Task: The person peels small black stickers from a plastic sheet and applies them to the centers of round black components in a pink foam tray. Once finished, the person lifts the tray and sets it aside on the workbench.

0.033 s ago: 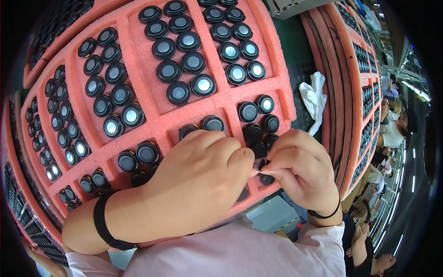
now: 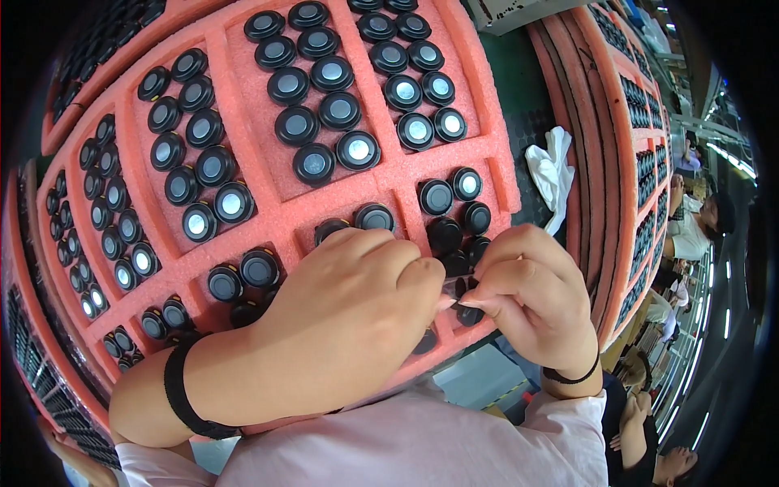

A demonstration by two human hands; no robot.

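Note:
A pink foam tray [image 2: 268, 215] with several compartments holds rows of round black parts with shiny centres [image 2: 357, 150]. My hands meet over the tray's near right compartment. My left hand [image 2: 357, 312], with a black band on the wrist, is curled with its fingertips pinched against a small black round part [image 2: 466, 313]. My right hand [image 2: 527, 296], wearing a thin black wrist band, pinches the same part from the other side. More black parts [image 2: 445, 234] lie loose in that compartment, partly hidden under my fingers.
A crumpled white cloth [image 2: 552, 170] lies on the dark green mat right of the tray. Stacked pink trays [image 2: 629, 162] stand along the right side. Other people [image 2: 698, 227] sit farther right. A grey box [image 2: 519, 12] is at the top.

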